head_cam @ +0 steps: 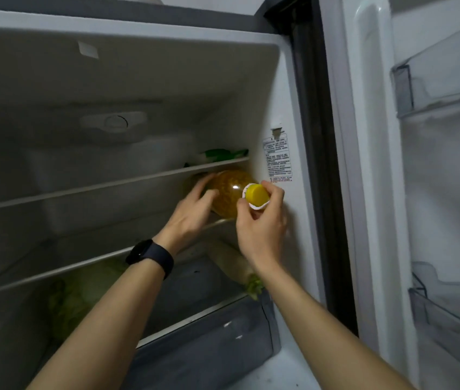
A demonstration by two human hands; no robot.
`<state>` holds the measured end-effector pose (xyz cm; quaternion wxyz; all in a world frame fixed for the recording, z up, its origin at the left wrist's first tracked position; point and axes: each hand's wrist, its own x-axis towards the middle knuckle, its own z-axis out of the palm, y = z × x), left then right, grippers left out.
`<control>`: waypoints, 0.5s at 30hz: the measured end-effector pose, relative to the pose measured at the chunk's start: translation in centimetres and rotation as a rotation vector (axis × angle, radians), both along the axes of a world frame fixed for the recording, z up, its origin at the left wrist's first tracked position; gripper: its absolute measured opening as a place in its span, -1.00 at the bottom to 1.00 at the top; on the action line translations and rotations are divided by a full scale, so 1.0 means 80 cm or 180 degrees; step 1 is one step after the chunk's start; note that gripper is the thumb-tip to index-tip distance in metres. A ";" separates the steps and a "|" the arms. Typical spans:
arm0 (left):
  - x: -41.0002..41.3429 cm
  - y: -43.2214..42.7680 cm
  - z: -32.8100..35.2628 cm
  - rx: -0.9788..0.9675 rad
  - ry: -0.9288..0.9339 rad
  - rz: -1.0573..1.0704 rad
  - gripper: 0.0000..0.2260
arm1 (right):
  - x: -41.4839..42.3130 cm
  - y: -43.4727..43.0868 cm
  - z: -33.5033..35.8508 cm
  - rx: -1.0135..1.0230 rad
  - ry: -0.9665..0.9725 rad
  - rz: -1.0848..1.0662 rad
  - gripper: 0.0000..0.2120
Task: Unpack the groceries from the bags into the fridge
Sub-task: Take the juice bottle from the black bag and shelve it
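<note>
A clear bottle of yellow oil (230,192) with a yellow cap lies tilted on the fridge's middle shelf (54,273), against the right inner wall, cap toward me. My right hand (261,223) grips its neck just below the cap. My left hand (192,209), with a black watch on the wrist, rests its fingers against the bottle's left side. The bottle's far end is hidden under the upper shelf (82,188).
A green-and-white packet (223,154) lies on the upper shelf at the right. Below the middle shelf are a white radish (234,263) and leafy cabbage (74,294). The open door's clear bins (445,88) stand at the right.
</note>
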<state>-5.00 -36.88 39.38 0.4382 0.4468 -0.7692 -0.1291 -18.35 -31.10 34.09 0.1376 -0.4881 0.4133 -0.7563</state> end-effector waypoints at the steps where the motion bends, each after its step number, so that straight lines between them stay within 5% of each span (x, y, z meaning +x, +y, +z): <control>1: 0.000 -0.004 0.000 0.0082 0.0017 0.0084 -0.52 | 0.009 -0.007 -0.004 -0.0059 -0.0141 0.0048 -0.55; 6: -0.015 -0.016 -0.002 0.0307 -0.0059 0.0295 -0.23 | 0.025 -0.035 -0.016 -0.0186 -0.0323 0.0106 -0.49; 12: 0.001 -0.054 0.015 0.0878 0.0418 -0.0209 -0.26 | 0.012 -0.057 -0.033 -0.0095 0.0237 0.0086 -0.43; 15: 0.001 -0.075 0.018 0.0934 0.0775 -0.0286 -0.28 | 0.002 -0.074 -0.026 -0.0070 0.0268 -0.0083 -0.57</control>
